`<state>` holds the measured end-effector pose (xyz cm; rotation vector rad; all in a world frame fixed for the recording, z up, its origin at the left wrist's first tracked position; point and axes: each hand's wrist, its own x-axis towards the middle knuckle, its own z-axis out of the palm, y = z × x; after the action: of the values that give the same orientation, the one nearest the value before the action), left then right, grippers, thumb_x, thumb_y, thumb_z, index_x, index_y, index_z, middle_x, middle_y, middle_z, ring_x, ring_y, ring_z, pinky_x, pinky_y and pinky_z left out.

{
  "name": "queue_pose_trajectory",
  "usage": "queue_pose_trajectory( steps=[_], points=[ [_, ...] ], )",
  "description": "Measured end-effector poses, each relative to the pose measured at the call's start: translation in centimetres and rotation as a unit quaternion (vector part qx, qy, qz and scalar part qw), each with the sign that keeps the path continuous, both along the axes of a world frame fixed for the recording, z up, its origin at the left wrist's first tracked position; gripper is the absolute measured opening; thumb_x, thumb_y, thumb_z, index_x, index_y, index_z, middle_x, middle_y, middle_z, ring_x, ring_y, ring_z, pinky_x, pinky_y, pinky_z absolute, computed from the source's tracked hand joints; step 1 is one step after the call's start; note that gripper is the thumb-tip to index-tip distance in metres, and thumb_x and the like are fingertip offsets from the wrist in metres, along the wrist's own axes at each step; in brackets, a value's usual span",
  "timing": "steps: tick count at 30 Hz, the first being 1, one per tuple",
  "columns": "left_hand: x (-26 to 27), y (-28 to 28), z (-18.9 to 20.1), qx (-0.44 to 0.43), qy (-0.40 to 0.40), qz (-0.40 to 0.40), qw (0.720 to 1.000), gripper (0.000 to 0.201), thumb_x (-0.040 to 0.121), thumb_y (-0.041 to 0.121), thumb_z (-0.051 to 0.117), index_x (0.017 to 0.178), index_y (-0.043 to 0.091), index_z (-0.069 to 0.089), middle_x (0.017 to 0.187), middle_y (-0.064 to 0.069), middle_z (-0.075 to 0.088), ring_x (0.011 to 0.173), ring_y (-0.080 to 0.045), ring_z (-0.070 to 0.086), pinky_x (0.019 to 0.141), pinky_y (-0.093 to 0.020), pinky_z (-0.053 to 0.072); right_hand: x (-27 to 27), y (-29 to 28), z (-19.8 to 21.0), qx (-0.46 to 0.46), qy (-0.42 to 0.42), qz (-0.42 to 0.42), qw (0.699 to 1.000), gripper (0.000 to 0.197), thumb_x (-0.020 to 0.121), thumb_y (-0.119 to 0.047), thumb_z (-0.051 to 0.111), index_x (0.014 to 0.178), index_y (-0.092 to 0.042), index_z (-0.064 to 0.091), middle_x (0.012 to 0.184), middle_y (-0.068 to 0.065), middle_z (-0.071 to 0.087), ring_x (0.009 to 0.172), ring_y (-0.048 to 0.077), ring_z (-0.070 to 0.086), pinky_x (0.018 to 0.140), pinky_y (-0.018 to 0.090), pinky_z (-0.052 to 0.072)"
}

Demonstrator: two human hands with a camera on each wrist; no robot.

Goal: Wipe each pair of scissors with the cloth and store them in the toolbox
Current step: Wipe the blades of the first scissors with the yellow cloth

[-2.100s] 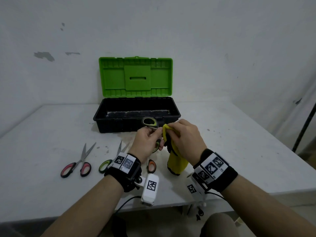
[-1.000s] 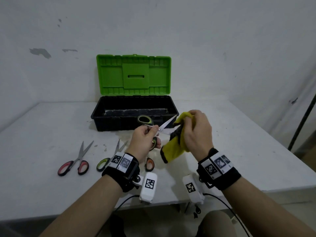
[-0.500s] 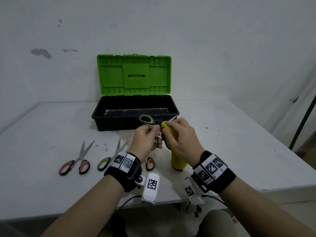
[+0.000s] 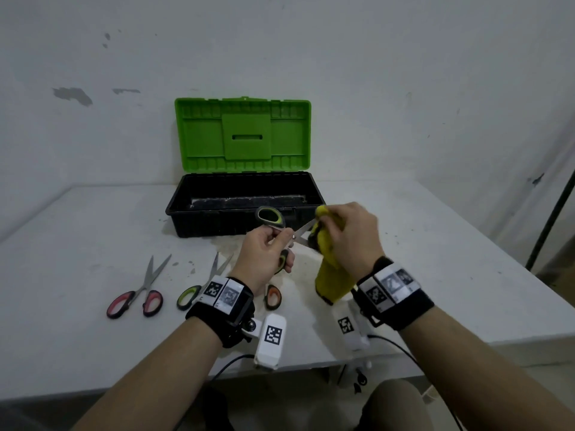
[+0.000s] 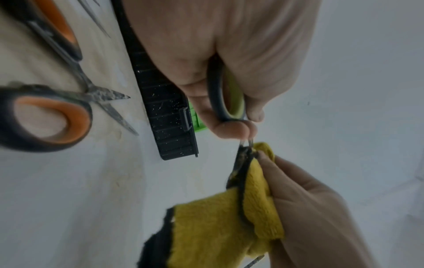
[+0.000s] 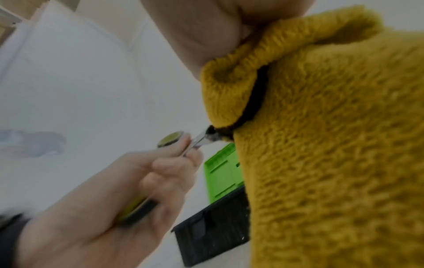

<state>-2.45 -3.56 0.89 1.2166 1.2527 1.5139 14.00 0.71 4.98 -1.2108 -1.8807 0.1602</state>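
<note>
Two grips busy: left hand (image 4: 264,253) holds scissors (image 4: 281,234) handles; right hand (image 4: 351,241) pinches cloth (image 4: 331,275) around blades.

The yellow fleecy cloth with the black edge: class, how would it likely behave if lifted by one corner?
The yellow fleecy cloth with the black edge would probably hang limp: its free end droops below the right hand. It likely crumples easily, since it folds around the scissor blades. Its fuzzy pile suggests little slipping.

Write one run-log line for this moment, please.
left hand: holds green-handled scissors | right hand: wipes blades with yellow cloth | toolbox: open
</note>
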Motion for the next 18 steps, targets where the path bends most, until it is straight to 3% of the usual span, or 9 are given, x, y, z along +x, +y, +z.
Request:
queue_pose_trajectory(
  steps=[4,9,12,14,18],
  points=[
    [-0.3,-0.3,0.0,-0.017,0.008,-0.001,1.000,0.026,0.102,0.021,0.056,0.085,0.001,0.058,0.055,-0.012,0.058,0.044,-0.018,0.053,0.046,-0.021,0.044,2.1,0.9,1.5,-0.014,0.018,-0.059,0.998,0.017,0.091,-0.026,0.062,0.103,-0.020,0.072,0.101,0.002,0.069,0.088,0.011,0.055,0.077,0.010,0.028],
    [-0.2,0.1,-0.3,-0.028,-0.009,0.013,0.999,0.026,0.103,0.021,0.056,0.091,-0.002,0.059,0.060,-0.011,0.060,0.048,-0.018,0.058,0.049,-0.026,0.050,0.5,-2.9,1.2,0.013,-0.004,0.032,0.999,0.016,0.089,-0.022,0.065,0.102,-0.020,0.074,0.091,-0.002,0.065,0.079,0.010,0.055,0.071,0.007,0.035],
    [0.3,0.2,-0.5,-0.019,-0.003,0.003,1.000,0.027,0.103,0.021,0.055,0.085,0.001,0.059,0.055,-0.004,0.060,0.051,-0.023,0.058,0.050,-0.031,0.051,-1.2,-4.0,-0.5,0.018,-0.052,0.084,0.995,0.015,0.090,-0.019,0.064,0.100,-0.019,0.075,0.086,-0.003,0.060,0.076,0.010,0.051,0.071,0.017,0.040],
    [0.4,-0.1,-0.4,-0.012,0.012,-0.004,1.000,0.029,0.104,0.021,0.053,0.082,0.002,0.058,0.054,-0.006,0.058,0.049,-0.024,0.056,0.047,-0.028,0.047,-1.7,-3.9,-1.2,0.020,-0.055,0.090,0.994,0.015,0.091,-0.019,0.063,0.098,-0.016,0.075,0.086,-0.005,0.056,0.075,0.008,0.050,0.070,0.020,0.043],
    [0.3,-0.7,0.0,-0.009,0.026,-0.006,1.000,0.028,0.104,0.019,0.053,0.084,0.000,0.056,0.056,-0.012,0.055,0.045,-0.023,0.051,0.044,-0.021,0.041,-1.5,-2.7,-1.0,0.013,-0.066,0.061,0.996,0.019,0.094,-0.024,0.058,0.100,-0.015,0.074,0.092,0.003,0.062,0.080,0.018,0.058,0.073,0.030,0.051]
  ],
)
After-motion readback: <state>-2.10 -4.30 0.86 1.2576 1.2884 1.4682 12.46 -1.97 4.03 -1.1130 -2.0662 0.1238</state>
